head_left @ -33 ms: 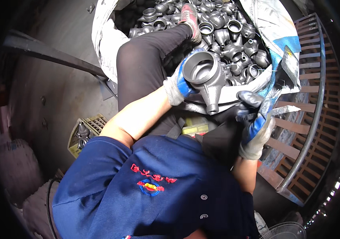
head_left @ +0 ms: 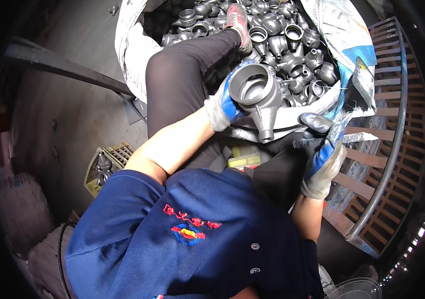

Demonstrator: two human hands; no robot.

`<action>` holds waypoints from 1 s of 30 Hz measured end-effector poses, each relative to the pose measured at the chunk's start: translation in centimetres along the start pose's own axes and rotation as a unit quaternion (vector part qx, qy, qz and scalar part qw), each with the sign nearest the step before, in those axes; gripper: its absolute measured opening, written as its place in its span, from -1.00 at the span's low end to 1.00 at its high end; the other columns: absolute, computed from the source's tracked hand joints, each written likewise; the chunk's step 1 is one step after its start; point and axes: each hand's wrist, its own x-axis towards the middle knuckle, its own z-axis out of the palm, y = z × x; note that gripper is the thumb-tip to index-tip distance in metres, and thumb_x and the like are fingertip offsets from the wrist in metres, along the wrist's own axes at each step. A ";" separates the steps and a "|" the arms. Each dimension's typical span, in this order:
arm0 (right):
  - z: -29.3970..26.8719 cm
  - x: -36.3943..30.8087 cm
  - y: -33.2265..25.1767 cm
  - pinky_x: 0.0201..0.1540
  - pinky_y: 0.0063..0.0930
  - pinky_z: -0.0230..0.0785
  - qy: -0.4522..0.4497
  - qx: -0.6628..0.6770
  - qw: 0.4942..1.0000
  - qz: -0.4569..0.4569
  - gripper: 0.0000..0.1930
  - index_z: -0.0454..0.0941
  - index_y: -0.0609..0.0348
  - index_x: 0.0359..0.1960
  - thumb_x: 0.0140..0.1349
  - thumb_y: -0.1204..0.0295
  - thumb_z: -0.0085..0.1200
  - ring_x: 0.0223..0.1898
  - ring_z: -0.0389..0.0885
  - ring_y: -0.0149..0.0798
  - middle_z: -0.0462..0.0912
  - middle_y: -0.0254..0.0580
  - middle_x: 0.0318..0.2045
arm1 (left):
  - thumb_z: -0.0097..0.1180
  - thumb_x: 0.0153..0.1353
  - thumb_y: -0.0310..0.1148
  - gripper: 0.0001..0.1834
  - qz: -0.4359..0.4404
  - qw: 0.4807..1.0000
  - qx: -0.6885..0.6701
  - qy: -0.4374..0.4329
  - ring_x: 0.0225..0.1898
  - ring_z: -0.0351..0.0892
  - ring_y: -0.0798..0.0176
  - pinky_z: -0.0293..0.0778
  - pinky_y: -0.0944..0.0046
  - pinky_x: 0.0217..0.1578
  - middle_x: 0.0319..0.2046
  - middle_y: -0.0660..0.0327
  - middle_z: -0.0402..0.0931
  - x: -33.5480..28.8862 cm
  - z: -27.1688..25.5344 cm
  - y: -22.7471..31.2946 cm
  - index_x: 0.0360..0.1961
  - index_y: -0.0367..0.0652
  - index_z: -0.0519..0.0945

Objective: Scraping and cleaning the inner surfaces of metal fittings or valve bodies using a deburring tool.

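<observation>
My left hand (head_left: pixel 220 107), in a grey and blue glove, grips a dark grey cast metal pipe fitting (head_left: pixel 261 97) with a wide round opening and a threaded stub pointing down. It is held over my lap, just in front of a big white bag (head_left: pixel 128 55) full of several similar fittings (head_left: pixel 292 45). My right hand (head_left: pixel 322 159), gloved the same way, is lower and to the right of the fitting, with its fingers curled around a small dark tool (head_left: pixel 308 142) whose kind I cannot make out.
My leg in black trousers (head_left: pixel 172 84) stretches into the bag, with a pinkish shoe (head_left: pixel 237 20) resting on the fittings. A yellow crate (head_left: pixel 104 167) holding a few fittings sits at lower left. A rusty metal grille (head_left: pixel 397 124) curves along the right. A fan (head_left: pixel 357 290) is at the bottom.
</observation>
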 end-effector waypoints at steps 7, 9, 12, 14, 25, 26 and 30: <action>0.6 0.7 -1.9 -0.70 -0.72 0.11 -0.099 0.113 0.976 0.158 -0.52 0.52 0.34 -0.15 0.38 0.15 -0.33 -0.73 0.33 -0.54 0.58 -0.20 -0.58 | 0.03 0.17 -0.47 -0.71 0.092 0.820 0.564 0.019 -0.09 0.51 0.31 0.42 0.34 -0.01 -0.12 0.15 0.50 0.2 1.8 1.1 -0.06 -0.24 0.43; 1.1 0.5 -1.6 -0.68 -0.70 0.15 -0.071 0.169 0.971 0.151 -0.66 0.50 0.34 -0.11 0.35 0.30 -0.20 -0.71 0.36 -0.54 0.57 -0.23 -0.55 | 0.15 0.07 -0.50 -0.67 0.092 0.820 0.565 0.017 -0.11 0.51 0.35 0.42 0.37 -0.04 -0.14 0.20 0.51 0.1 2.5 1.6 -0.09 -0.23 0.46; 1.3 0.6 -1.0 -0.54 -0.62 0.36 -0.103 0.163 0.972 0.134 -0.71 0.46 0.38 -0.06 0.15 0.63 0.01 -0.53 0.49 -0.45 0.56 -0.15 -0.35 | 0.13 0.08 -0.50 -0.68 0.111 0.778 0.618 0.010 -0.12 0.51 0.35 0.43 0.36 -0.05 -0.16 0.20 0.51 0.0 3.0 1.7 -0.09 -0.22 0.46; 1.7 0.8 0.0 -0.42 -0.61 0.40 -0.099 0.159 0.975 0.121 -0.70 0.46 0.40 -0.06 0.13 0.66 0.02 -0.42 0.52 -0.43 0.57 -0.11 -0.29 | 0.14 0.08 -0.49 -0.68 0.102 0.815 0.570 0.020 -0.12 0.51 0.34 0.44 0.35 -0.06 -0.16 0.20 0.51 -0.1 3.1 1.5 -0.10 -0.21 0.47; 1.5 -0.1 1.1 -0.68 -0.62 0.31 -0.150 0.240 0.946 0.158 -0.70 0.39 0.37 -0.06 0.15 0.58 -0.07 -0.66 0.42 -0.46 0.54 -0.08 -0.46 | 0.28 -0.08 -0.36 -0.59 0.180 0.732 0.657 -0.020 -0.10 0.49 0.18 0.39 0.25 -0.05 -0.19 0.14 0.51 0.0 3.2 2.4 -0.14 -0.18 0.52; 1.4 -0.1 0.7 -0.71 -0.65 0.27 -0.146 0.290 0.930 0.173 -0.70 0.38 0.37 -0.04 0.18 0.54 -0.08 -0.68 0.39 -0.48 0.53 -0.08 -0.47 | 0.26 -0.06 -0.39 -0.60 0.200 0.714 0.671 -0.017 -0.12 0.51 0.21 0.41 0.27 -0.08 -0.19 0.15 0.51 0.1 3.2 2.4 -0.13 -0.20 0.50; -0.1 0.8 0.2 -0.73 -0.74 0.08 -0.093 0.302 0.938 0.144 -0.66 0.36 0.37 0.02 0.31 0.38 -0.16 -0.71 0.27 -0.57 0.51 -0.19 -0.47 | 0.11 0.12 -0.45 -0.62 0.183 0.749 0.633 0.061 -0.09 0.51 0.29 0.45 0.28 -0.05 -0.15 0.11 0.51 -2.7 3.6 6.2 -0.02 -0.27 0.39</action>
